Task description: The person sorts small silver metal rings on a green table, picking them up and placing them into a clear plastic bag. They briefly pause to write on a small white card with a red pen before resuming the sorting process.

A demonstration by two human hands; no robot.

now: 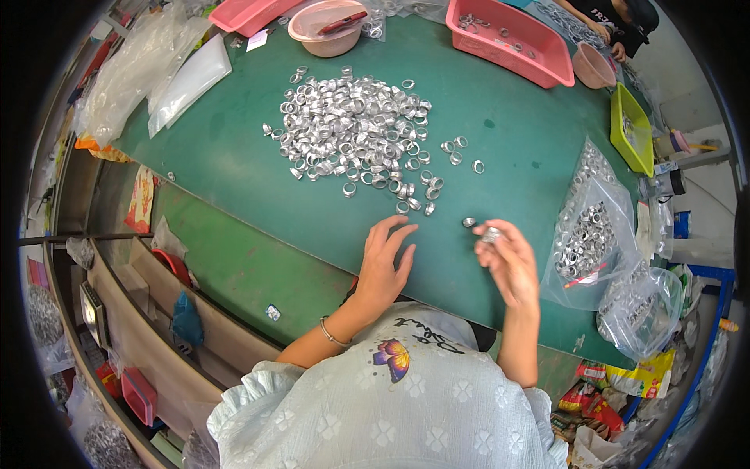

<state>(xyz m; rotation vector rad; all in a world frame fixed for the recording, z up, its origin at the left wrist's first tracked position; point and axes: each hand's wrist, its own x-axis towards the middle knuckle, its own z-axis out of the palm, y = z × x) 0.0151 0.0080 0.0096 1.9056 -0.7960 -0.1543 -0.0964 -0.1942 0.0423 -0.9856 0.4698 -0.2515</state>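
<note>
A big heap of silver metal rings lies on the green tabletop, with several loose ones scattered along its right and near sides. My left hand is at the near edge of the heap. Its fingers are apart and slightly curled, with nothing visible in them, and the fingertips are just short of a loose ring. Farther right, my right hand pinches a silver ring between thumb and fingers. A darker-looking ring lies on the table just left of those fingers.
Clear plastic bags full of rings lie at the right edge. Pink trays, a round pink bowl and a yellow-green basket stand along the far side. Plastic sheets cover the far left. Another person's hand is at the far right.
</note>
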